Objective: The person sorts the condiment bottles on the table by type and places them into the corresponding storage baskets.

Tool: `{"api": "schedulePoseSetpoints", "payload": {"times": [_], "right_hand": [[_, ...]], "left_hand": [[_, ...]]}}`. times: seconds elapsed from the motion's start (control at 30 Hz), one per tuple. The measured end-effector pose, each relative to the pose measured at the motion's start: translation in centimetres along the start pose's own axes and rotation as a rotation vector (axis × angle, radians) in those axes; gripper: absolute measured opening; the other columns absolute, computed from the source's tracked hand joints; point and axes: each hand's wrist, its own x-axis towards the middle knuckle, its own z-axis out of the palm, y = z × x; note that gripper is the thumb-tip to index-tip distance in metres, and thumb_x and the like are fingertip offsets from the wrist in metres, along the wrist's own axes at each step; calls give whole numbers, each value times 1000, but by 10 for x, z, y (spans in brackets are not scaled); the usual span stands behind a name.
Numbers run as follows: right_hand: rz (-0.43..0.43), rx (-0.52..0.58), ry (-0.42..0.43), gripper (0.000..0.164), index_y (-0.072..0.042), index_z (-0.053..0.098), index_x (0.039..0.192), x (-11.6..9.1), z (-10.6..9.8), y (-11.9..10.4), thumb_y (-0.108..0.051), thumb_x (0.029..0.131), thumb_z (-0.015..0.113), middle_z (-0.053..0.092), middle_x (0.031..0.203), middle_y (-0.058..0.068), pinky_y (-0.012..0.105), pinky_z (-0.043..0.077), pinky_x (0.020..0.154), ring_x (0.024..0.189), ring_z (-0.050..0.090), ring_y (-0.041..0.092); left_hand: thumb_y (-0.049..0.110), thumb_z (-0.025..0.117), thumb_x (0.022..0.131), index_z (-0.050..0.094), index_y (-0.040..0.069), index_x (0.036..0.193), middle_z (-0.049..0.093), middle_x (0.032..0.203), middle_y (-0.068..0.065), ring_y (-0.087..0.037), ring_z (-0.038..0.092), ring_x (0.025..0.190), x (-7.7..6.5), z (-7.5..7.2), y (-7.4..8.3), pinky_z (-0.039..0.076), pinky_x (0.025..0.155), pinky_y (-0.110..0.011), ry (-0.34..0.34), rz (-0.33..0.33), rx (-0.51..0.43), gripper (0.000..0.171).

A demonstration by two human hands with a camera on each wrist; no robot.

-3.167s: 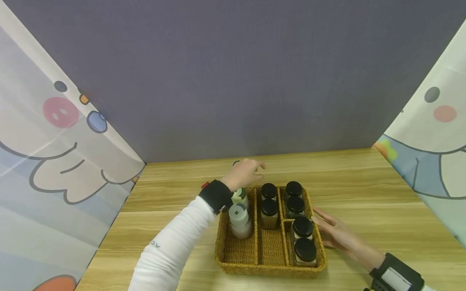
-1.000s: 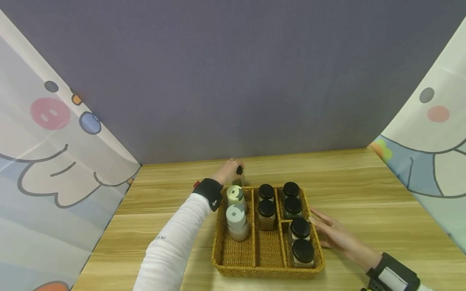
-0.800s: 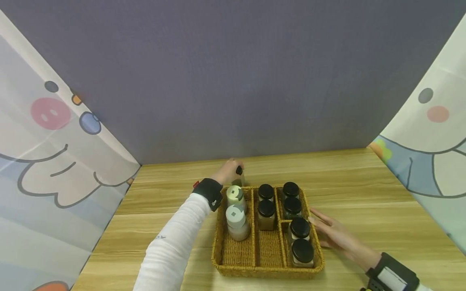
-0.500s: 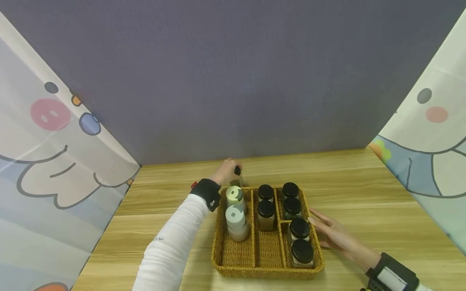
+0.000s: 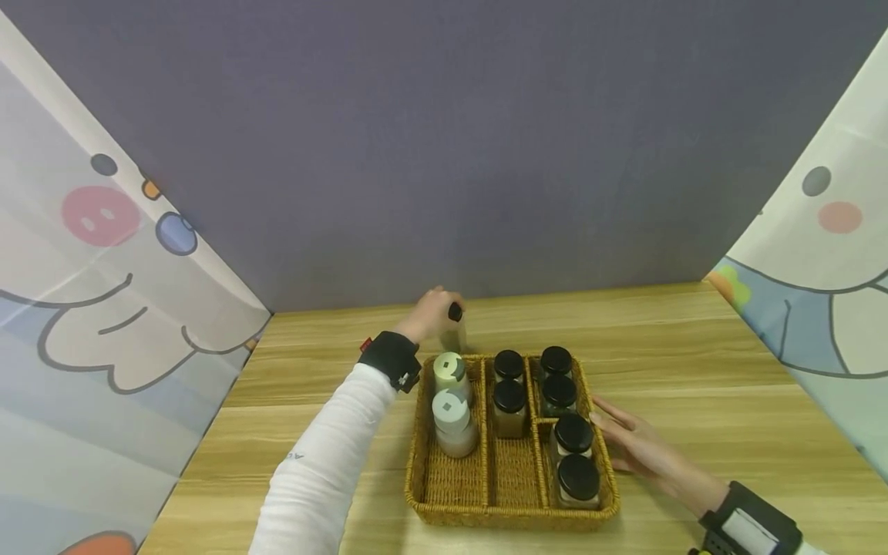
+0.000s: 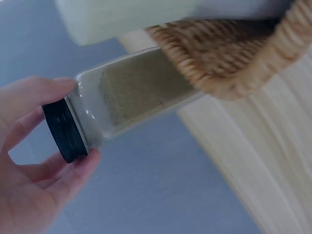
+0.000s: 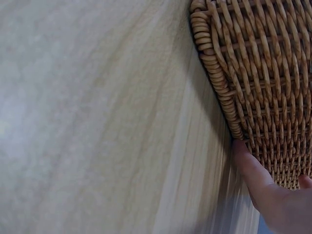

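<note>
Just behind the back left corner of a divided wicker basket (image 5: 513, 518), my left hand (image 5: 425, 314) holds a clear glass spice jar (image 6: 139, 92). Thumb and fingers pinch it around the black lid (image 6: 64, 130) and neck. Greenish-brown powder fills much of the jar, and the basket's rim hides its lower end in the left wrist view. My right hand (image 5: 641, 447) rests against the basket's right side, fingers extended; in the right wrist view a fingertip (image 7: 240, 148) touches the woven wall low down by the table.
Two pale-capped bottles (image 5: 452, 412) stand in the left compartment. Black-lidded jars (image 5: 509, 397) stand in the middle compartment, and more jars (image 5: 579, 478) in the two right ones. The wooden table (image 5: 312, 347) meets a grey panel (image 5: 451, 154) behind.
Earlier my left hand hung over the basket's back left with no jar visible; it then came to hold the spice jar behind the basket and has risen slightly with it. The right hand keeps its place.
</note>
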Motion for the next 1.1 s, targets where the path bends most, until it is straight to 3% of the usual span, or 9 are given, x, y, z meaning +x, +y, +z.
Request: {"api": "schedulePoseSetpoints", "payload": {"times": [0.23, 0.63, 1.1], "right_hand": [[-9, 4, -7, 67, -9, 1, 143, 0, -1, 0, -33, 94, 40, -8, 142, 28, 58, 35, 90, 125, 2, 49], [-14, -4, -18, 67, -10, 0, 143, -2, 0, -2, -33, 94, 40, -9, 142, 28, 58, 34, 90, 125, 2, 49], [1, -6, -4, 68, -10, 2, 143, -4, 4, -3, -34, 93, 41, -10, 143, 26, 60, 31, 91, 126, 1, 48]], "left_hand": [[9, 66, 78, 62, 7, 106, 56, 106, -12, -28, 48, 100, -1, -12, 10, 44, 80, -34, -36, -6, 0, 28], [11, 67, 78, 62, 8, 106, 55, 103, -11, -24, 48, 94, -5, -36, 32, 45, 75, -32, -30, 9, -7, 29], [16, 65, 79, 61, 11, 107, 55, 101, -7, -19, 47, 90, -17, -51, 59, 45, 69, -27, -57, 49, 23, 29]]}}
